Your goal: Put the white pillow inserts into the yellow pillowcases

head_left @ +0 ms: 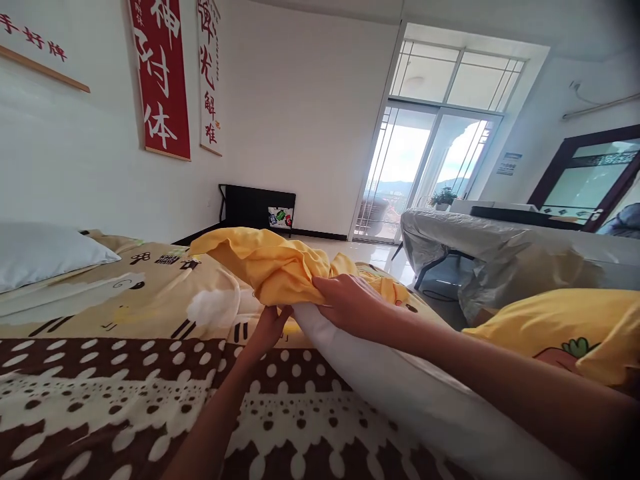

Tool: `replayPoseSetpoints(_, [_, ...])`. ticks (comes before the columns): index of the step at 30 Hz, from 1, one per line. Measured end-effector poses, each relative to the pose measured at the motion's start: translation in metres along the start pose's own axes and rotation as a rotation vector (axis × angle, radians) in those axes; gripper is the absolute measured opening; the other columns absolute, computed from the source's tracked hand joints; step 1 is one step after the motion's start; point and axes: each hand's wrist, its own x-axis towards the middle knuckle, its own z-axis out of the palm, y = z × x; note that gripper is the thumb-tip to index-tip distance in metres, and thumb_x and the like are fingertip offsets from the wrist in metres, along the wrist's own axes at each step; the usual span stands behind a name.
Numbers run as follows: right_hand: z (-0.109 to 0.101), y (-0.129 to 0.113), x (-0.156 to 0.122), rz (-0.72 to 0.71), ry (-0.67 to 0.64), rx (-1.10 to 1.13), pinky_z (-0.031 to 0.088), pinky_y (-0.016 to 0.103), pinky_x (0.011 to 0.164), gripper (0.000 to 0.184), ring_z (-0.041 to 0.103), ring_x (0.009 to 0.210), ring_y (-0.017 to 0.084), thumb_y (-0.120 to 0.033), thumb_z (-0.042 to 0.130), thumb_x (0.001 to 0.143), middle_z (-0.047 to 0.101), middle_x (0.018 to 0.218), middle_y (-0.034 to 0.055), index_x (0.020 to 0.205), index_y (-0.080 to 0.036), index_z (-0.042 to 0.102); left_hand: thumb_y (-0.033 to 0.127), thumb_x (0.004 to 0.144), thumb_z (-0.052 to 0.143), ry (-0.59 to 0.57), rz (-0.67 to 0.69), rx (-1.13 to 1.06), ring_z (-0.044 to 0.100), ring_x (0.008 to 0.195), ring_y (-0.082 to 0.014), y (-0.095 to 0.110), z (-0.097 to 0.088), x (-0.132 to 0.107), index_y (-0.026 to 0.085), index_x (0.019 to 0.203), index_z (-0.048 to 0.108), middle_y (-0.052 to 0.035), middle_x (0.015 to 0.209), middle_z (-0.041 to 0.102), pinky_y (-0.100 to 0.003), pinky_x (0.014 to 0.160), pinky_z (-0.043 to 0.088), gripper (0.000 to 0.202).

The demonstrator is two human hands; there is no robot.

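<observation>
Yellow pillowcase (270, 263): soft cloth, gathered into a loose, crumpled bunch at the far end of a white pillow (400, 380), above the middle of the bed. The bunch is lifted slightly off the bedding; its near edge sits at the pillow's tip, apparently so the fabric's opening stays against that end.

Right hand (350, 303): lies on top, palm down, fingers curled closed over the gathered cloth where it meets the pillow. The forearm runs along the pillow's upper side, which seems to keep the pillow steady.

Left hand (267, 327): comes up from beneath, fingers pinched on the lower edge of the same cloth, just beside the right hand. Holding from above and below appears to keep the edge spread.

White pillow: long, bare, lying diagonally from lower right towards the centre, resting on the bed cover (125, 400).

Bed cover: brown with white dots and hearts near the camera, cream cartoon print further off.

Second white pillow (45, 250): far left, at the bed's edge.

Yellow cushion (565, 327): right, printed, well apart from the hands.

Red banners (163, 77): on the wall. Glass doors (425, 167): beyond, bright daylight.
</observation>
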Motion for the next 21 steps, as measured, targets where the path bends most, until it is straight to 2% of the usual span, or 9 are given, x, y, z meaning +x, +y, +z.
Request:
replayPoseSetpoints(3, [0.015,0.001,-0.001,-0.08,0.049,-0.173,0.03,0.028,0.059,0.013,0.06,0.068,0.018,-0.015,0.044,0.087,0.064,0.076,0.0045,0.092,-0.017,0.055,0.035,0.082,0.051,0.094,-0.041,0.006,0.05,0.119,-0.0345,0.007,-0.003,0.001,0.012,0.103,0.06,-0.0211,0.118,0.061,-0.048,0.099,0.036,0.033])
replayPoseSetpoints(6, [0.032,0.0,0.004,-0.093,0.147,-0.368,0.033,0.032,0.066,0.018,0.062,0.075,0.022,-0.008,0.039,0.088,0.065,0.076,0.0074,0.093,-0.015,0.055,0.031,0.077,0.056,0.199,-0.03,-0.027,0.054,0.112,-0.0331,0.029,-0.004,-0.007,0.015,0.097,0.063,-0.0169,0.11,0.065,-0.046,0.095,0.038,0.026])
replayPoseSetpoints(7, [0.037,-0.001,0.006,-0.072,0.168,-0.399,0.034,0.033,0.068,0.017,0.062,0.076,0.022,-0.009,0.04,0.088,0.066,0.077,0.0082,0.093,-0.015,0.055,0.029,0.074,0.06,0.226,-0.01,-0.133,0.054,0.111,-0.0311,0.039,-0.004,-0.011,0.017,0.097,0.064,-0.0145,0.109,0.065,-0.043,0.095,0.039,0.027])
replayPoseSetpoints(9, [0.043,-0.002,0.009,-0.035,0.185,-0.413,0.034,0.034,0.07,0.014,0.063,0.077,0.023,-0.013,0.041,0.09,0.066,0.079,0.0093,0.093,-0.014,0.055,0.025,0.067,0.065,0.229,0.012,-0.532,0.057,0.106,-0.0267,0.059,-0.004,-0.018,0.018,0.098,0.065,-0.0101,0.108,0.067,-0.037,0.092,0.042,0.032])
replayPoseSetpoints(12, [0.044,-0.003,0.01,-0.028,0.207,-0.422,0.034,0.035,0.072,0.014,0.062,0.08,0.023,-0.016,0.043,0.09,0.067,0.083,0.0101,0.096,-0.014,0.056,0.021,0.066,0.06,0.127,-0.068,-1.22,0.06,0.102,-0.0226,0.08,-0.007,-0.023,0.019,0.1,0.065,-0.0069,0.108,0.068,-0.034,0.089,0.045,0.035])
replayPoseSetpoints(15, [0.042,-0.002,0.011,-0.025,0.217,-0.439,0.033,0.037,0.074,0.019,0.061,0.082,0.025,-0.014,0.043,0.089,0.067,0.085,0.0103,0.102,-0.014,0.056,0.019,0.074,0.051,0.126,-0.217,-1.547,0.061,0.103,-0.0207,0.081,-0.013,-0.02,0.018,0.106,0.064,-0.007,0.107,0.068,-0.033,0.09,0.046,0.034])
replayPoseSetpoints(18, [0.039,0.005,0.016,0.002,0.231,-0.446,0.032,0.038,0.074,0.023,0.06,0.084,0.026,-0.012,0.041,0.088,0.066,0.085,0.0109,0.105,-0.013,0.056,0.022,0.082,0.046,0.218,-0.328,-1.662,0.063,0.098,-0.0205,0.071,-0.007,-0.02,0.017,0.108,0.063,-0.0073,0.102,0.069,-0.032,0.082,0.05,0.031])
replayPoseSetpoints(19, [0.038,0.009,0.02,0.015,0.242,-0.449,0.031,0.038,0.074,0.024,0.059,0.085,0.026,-0.012,0.039,0.088,0.066,0.086,0.0111,0.105,-0.013,0.056,0.024,0.083,0.045,0.211,-0.351,-1.678,0.064,0.094,-0.021,0.068,0.0,-0.022,0.017,0.107,0.062,-0.0077,0.1,0.07,-0.032,0.077,0.05,0.03])
replayPoseSetpoints(21, [0.036,0.019,0.027,0.056,0.259,-0.459,0.031,0.037,0.074,0.026,0.058,0.087,0.026,-0.011,0.037,0.089,0.066,0.087,0.0116,0.106,-0.012,0.056,0.03,0.084,0.047,0.087,-0.406,-1.691,0.065,0.08,-0.0213,0.064,0.018,-0.031,0.016,0.105,0.062,-0.0078,0.093,0.07,-0.031,0.064,0.05,0.029])
